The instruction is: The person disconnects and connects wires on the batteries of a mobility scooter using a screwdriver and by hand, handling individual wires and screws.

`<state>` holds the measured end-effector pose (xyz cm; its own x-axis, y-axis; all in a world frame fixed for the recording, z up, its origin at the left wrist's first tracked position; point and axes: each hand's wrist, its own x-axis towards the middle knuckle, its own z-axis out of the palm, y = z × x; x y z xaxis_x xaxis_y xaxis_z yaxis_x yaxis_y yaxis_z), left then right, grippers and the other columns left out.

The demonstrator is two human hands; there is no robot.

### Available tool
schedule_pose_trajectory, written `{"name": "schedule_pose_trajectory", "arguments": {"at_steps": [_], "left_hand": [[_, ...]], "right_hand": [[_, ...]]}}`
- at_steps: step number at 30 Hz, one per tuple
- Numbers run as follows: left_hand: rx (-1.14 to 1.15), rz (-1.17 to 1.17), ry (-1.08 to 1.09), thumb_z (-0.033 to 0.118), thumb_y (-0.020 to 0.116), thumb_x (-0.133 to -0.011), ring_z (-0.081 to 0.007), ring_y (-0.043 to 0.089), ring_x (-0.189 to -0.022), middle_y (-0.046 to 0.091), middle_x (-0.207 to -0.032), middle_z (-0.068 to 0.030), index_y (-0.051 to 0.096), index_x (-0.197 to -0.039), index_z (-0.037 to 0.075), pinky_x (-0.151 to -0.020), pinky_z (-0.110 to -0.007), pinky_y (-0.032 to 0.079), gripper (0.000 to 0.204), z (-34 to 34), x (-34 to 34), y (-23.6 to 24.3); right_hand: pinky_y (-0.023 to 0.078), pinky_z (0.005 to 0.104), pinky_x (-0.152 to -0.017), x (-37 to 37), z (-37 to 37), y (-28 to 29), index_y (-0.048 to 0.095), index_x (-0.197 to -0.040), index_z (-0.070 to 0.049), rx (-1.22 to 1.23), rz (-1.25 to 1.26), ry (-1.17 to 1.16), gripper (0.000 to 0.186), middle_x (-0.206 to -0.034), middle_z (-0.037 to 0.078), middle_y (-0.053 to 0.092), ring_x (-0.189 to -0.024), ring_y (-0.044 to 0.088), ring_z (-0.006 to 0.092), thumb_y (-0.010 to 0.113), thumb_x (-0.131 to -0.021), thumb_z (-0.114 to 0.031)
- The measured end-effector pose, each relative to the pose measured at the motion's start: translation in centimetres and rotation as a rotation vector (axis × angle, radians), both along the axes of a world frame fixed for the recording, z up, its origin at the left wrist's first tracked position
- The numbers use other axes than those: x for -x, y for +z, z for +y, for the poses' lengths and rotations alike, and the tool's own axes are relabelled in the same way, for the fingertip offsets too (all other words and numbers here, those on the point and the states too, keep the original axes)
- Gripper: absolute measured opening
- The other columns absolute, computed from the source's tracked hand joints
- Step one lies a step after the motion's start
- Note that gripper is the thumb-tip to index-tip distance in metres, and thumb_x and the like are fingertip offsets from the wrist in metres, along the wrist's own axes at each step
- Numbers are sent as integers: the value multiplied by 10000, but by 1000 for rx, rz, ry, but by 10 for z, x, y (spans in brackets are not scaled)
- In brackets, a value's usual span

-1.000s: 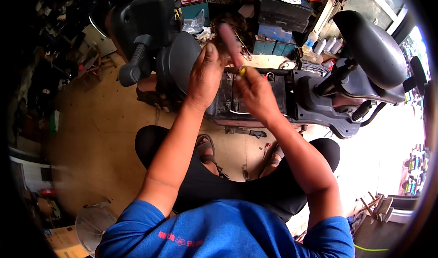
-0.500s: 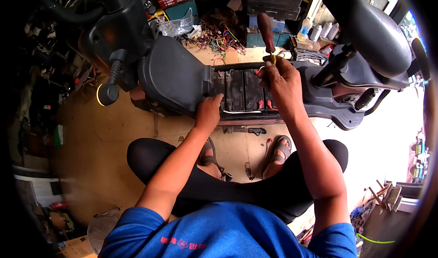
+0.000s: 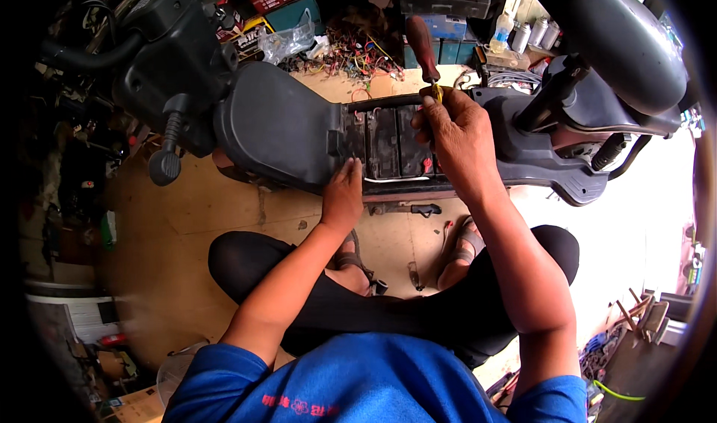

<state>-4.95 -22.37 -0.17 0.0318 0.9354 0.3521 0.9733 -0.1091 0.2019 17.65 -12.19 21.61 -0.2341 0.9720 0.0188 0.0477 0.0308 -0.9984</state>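
Note:
An electric scooter stands crosswise before me, its dark batteries (image 3: 384, 145) showing in the open floor bay beside a grey floor panel (image 3: 280, 120). My right hand (image 3: 461, 135) is closed over the right part of the bay, gripping a screwdriver (image 3: 422, 43) whose worn red-brown handle points up and away. Something small and yellow shows at its fingers, and the screwdriver's tip is hidden. At the near edge of the bay, next to the panel, my left hand (image 3: 343, 196) lies with fingers stretched out, holding nothing. Red terminal pieces (image 3: 427, 164) sit on a battery right of it.
The scooter's handlebar and body (image 3: 160, 57) rise at the left, its seat (image 3: 624, 49) at the right. Behind lie tangled wires (image 3: 358, 53), a clear plastic bag (image 3: 290, 40) and stacked boxes. Spray cans (image 3: 539, 34) stand at the back right. A black-handled tool (image 3: 426, 209) shows below the scooter's near edge.
The view has shifted slightly. My left fingers have straightened at the bay's edge, where one pointed before. My right hand still holds the screwdriver, now a little farther left.

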Motion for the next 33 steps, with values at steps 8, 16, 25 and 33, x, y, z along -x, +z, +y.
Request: {"name": "schedule_pose_trajectory", "arguments": {"at_steps": [8,16,25,33], "left_hand": [[382,369,-106,98,553,-910,-409,496,-1455,605,-1446,-306,467,-1476,-160,-1279,-498,282,628,5,-4,28],[281,326,-96,96,590,-896,-447,457,-1471,487,-1572,-311,459,-1508,-114,-1254,-525,303,660,-19,-6,8],[492,151,-229,77,652,-802,-384,716,-1071,733,-1126,-265,700,-1074,-58,-896,-457,581,307,-81,-42,34],[993,113,-377,42,719,-700,-396,765,-932,765,-919,-243,802,-854,-6,-843,-482,604,181,-71,-53,56]], "right_hand": [[544,324,-654,4,-3,-17,688,-1107,70,-31,-45,40,297,-791,85,729,-697,712,139,568,-1084,-200],[515,419,-611,4,-9,-85,673,-937,8,-380,-522,98,254,-677,162,656,-607,669,286,633,-1035,-222],[542,512,-622,13,-86,-88,634,-1029,-57,-654,-539,136,133,-812,217,691,-727,690,441,653,-1029,-190],[535,511,-525,14,-94,-171,567,-1000,-52,-609,-863,218,195,-696,228,684,-625,697,434,633,-1035,-232]]}}
